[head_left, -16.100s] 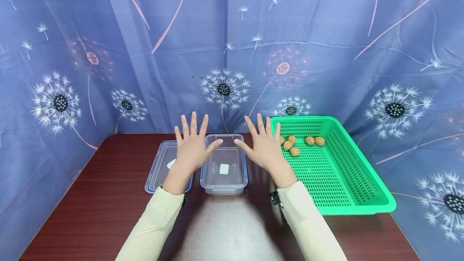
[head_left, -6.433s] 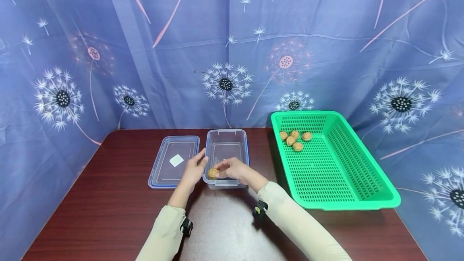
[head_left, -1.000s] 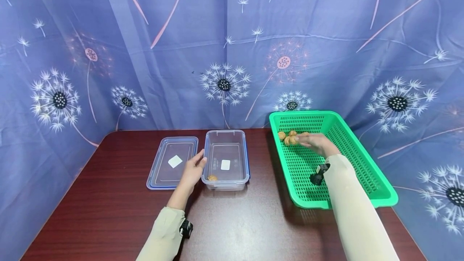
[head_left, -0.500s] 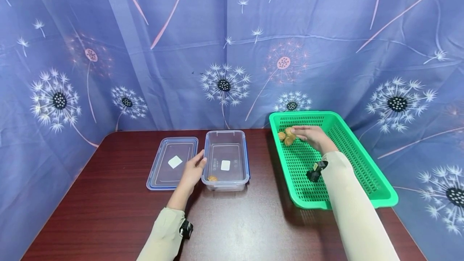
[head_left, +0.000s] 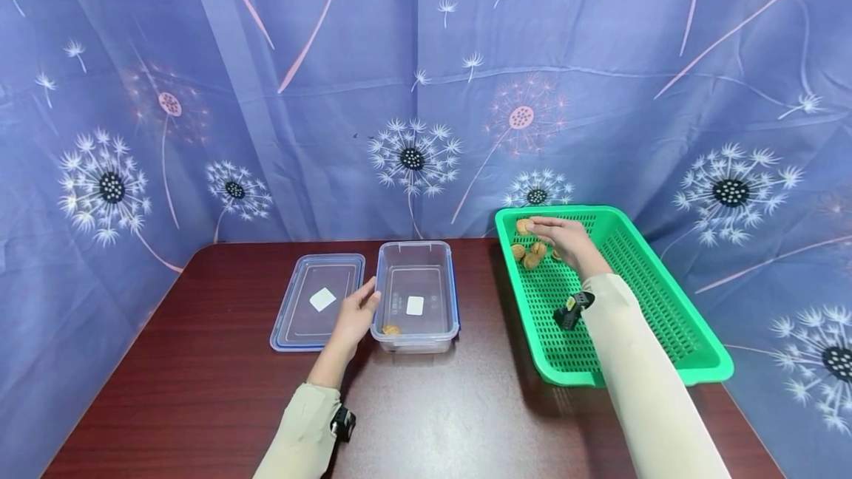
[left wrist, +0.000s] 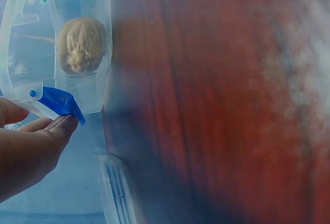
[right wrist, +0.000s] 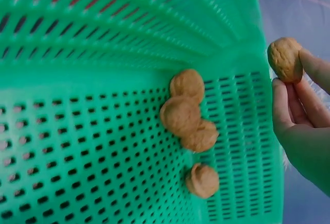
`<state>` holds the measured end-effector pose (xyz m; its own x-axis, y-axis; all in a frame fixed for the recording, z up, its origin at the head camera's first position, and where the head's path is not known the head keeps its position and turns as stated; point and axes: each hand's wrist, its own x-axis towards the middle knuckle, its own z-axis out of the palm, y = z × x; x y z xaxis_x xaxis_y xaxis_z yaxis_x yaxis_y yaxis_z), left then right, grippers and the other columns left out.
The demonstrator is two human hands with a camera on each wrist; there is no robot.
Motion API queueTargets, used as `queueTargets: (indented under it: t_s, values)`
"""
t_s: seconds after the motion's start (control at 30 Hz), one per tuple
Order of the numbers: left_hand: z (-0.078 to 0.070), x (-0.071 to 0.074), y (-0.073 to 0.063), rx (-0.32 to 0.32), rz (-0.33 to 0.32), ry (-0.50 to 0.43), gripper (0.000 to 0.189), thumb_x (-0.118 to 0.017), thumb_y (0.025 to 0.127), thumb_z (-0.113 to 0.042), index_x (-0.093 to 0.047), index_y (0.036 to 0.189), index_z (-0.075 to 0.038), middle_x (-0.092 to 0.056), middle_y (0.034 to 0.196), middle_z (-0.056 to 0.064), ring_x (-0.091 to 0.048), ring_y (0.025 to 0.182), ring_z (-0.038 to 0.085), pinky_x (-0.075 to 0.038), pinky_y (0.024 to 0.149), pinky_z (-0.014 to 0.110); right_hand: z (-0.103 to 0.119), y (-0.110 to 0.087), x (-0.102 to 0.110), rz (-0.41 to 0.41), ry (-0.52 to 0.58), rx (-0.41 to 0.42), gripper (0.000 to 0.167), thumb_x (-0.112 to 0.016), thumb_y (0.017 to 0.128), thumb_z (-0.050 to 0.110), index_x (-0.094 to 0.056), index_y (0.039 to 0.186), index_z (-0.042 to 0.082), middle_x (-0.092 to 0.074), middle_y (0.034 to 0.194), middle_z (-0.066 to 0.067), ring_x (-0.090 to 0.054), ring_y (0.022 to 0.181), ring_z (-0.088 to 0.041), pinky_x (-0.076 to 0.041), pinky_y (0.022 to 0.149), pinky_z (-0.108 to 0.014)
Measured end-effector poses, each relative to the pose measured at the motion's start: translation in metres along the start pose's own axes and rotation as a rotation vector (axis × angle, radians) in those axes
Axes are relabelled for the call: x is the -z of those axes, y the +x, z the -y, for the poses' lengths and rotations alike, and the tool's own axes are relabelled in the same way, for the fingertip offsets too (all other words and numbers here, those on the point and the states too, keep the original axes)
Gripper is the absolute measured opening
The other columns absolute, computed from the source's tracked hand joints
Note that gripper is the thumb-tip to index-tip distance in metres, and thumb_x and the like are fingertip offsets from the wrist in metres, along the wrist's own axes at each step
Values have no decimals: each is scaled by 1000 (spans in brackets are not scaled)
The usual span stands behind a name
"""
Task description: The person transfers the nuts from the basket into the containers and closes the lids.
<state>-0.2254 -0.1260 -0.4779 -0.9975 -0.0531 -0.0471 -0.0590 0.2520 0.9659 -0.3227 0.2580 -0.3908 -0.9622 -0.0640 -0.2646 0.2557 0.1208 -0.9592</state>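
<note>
Above the far left corner of the green basket (head_left: 639, 301), my right hand (head_left: 574, 244) pinches a walnut (right wrist: 285, 59) between thumb and fingertips. Below it, several walnuts (right wrist: 180, 116) lie in the basket, grouped near its far left corner. My left hand (head_left: 354, 314) rests against the left side of the clear plastic box (head_left: 416, 283), its fingers touching a blue latch (left wrist: 58, 102) in the left wrist view. Inside the lidless box, one walnut (left wrist: 81, 45) sits in the near left corner.
The box's clear lid (head_left: 319, 324) with blue edging lies flat on the dark red wooden table (head_left: 193, 361), left of the box. A blue dandelion-print curtain (head_left: 319, 131) hangs right behind the table and along its sides.
My right hand has lifted a walnut up from the group and moved it towards the basket's far rim. Earlier, it set one walnut in the box. The left hand has stayed at the box.
</note>
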Motion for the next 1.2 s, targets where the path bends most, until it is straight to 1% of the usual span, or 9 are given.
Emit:
queueTargets:
  t_s: [0.13,0.23,0.37,0.47,0.57,0.67,0.83,1.0,1.2]
  values:
    - [1,0,0,7,-1,11,45,-48,101,-12,-41,144,0,-37,148,20,-32,138,36,-30,113,47,7,-1,-7,-20,13,15,54,-60,96,19,-41,144,2,-36,150,-15,-27,142,-25,-23,118,-38]
    - [1,-1,1,6,-6,15,45,-48,101,-12,-41,144,0,-38,148,20,-32,138,37,-30,113,47,11,-1,-12,-37,-9,10,55,-62,95,25,-44,144,7,-34,153,-11,-25,143,-26,-19,118,-44]
    - [1,-1,0,-1,-10,14,45,-48,100,-12,-42,143,1,-38,148,20,-32,138,36,-30,113,47,18,-3,-19,-45,-10,18,56,-63,94,27,-44,144,10,-31,155,-9,-26,143,-27,-16,119,-45]
    - [1,0,0,-10,-10,15,45,-48,101,-12,-42,143,1,-38,148,20,-31,138,36,-30,113,46,23,-3,-26,-51,26,51,55,-65,93,24,-46,142,7,-37,152,-11,-31,141,-25,-23,118,-38]
    - [1,0,0,-14,-8,16,45,-48,101,-12,-41,143,1,-38,148,20,-31,138,36,-30,113,47,28,-2,-35,-58,63,86,53,-67,92,20,-49,139,4,-43,147,-12,-36,138,-24,-28,115,-34]
    - [0,0,0,-10,-6,11,45,-48,100,-12,-41,143,1,-38,148,20,-31,139,36,-30,113,46,33,-1,-44,-63,90,109,53,-68,91,17,-51,138,2,-46,145,-13,-39,136,-24,-29,115,-36]
    - [0,-1,0,-20,-11,11,45,-48,101,-12,-42,143,2,-39,147,20,-32,138,37,-30,113,47,41,-2,-61,-53,86,124,52,-69,90,18,-52,137,4,-47,145,-11,-39,136,-23,-29,115,-37]
    - [2,-2,1,-31,-6,8,44,-48,101,-11,-42,142,3,-39,147,22,-33,137,37,-30,113,47,46,-5,-77,-50,89,155,49,-70,89,17,-56,134,4,-50,142,-11,-43,133,-22,-32,114,-36]
    - [2,-1,1,-29,-8,10,44,-48,101,-12,-41,142,3,-39,147,22,-33,137,37,-30,112,47,49,-10,-98,-36,138,183,46,-69,90,12,-57,132,1,-53,139,-12,-50,126,-22,-38,109,-31]
